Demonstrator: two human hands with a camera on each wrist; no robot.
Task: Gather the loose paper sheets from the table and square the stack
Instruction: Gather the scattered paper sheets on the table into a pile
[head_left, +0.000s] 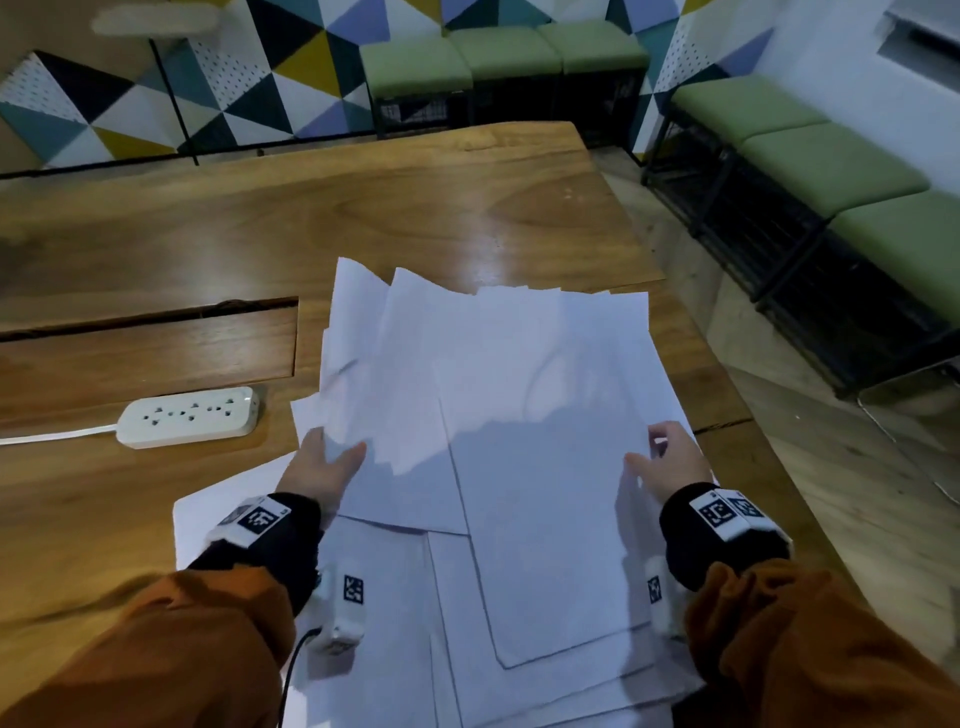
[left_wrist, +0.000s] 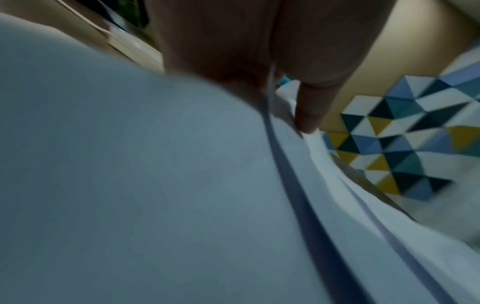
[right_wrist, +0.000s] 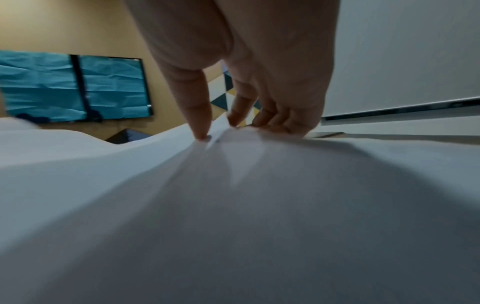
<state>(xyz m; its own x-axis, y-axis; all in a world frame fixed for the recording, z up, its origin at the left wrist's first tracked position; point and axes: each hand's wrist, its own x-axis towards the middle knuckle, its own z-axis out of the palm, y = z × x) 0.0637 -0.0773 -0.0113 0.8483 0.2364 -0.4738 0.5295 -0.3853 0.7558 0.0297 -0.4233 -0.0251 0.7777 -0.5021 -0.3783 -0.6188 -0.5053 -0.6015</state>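
The sheets (head_left: 498, 415) lie in a loose, fanned pile on the table (head_left: 415, 208), between the two hands and running from under the wrists out past the fingertips. Their edges are well out of line: corners jut at the far end and more sheets splay out near the sleeves, so by my reading the gathering is mostly done and the squaring has not yet begun.

The left hand (head_left: 322, 467) takes the pile's left edge. In the head view its thumb lies on top and the fingers pass out of sight under the paper; the left wrist view shows a finger (left_wrist: 309, 115) pressed to a sheet edge. It seems clamped on that edge so the pile can be lifted or drawn inward.

The right hand (head_left: 670, 462) sits at the opposite edge. The right wrist view shows its thumb (right_wrist: 200, 115) pressing down on top and its fingers (right_wrist: 283, 121) curled at the edge, the paper puckering between them, so it pinches that side. Holding both sides at once keeps the sheets from sliding apart and lets the hands push toward each other.

Beyond the left hand, well apart from the pile, a white power strip (head_left: 189, 415) rests on the table. Beyond the right hand the table edge is near, so sheets there could slip off if pushed outward.
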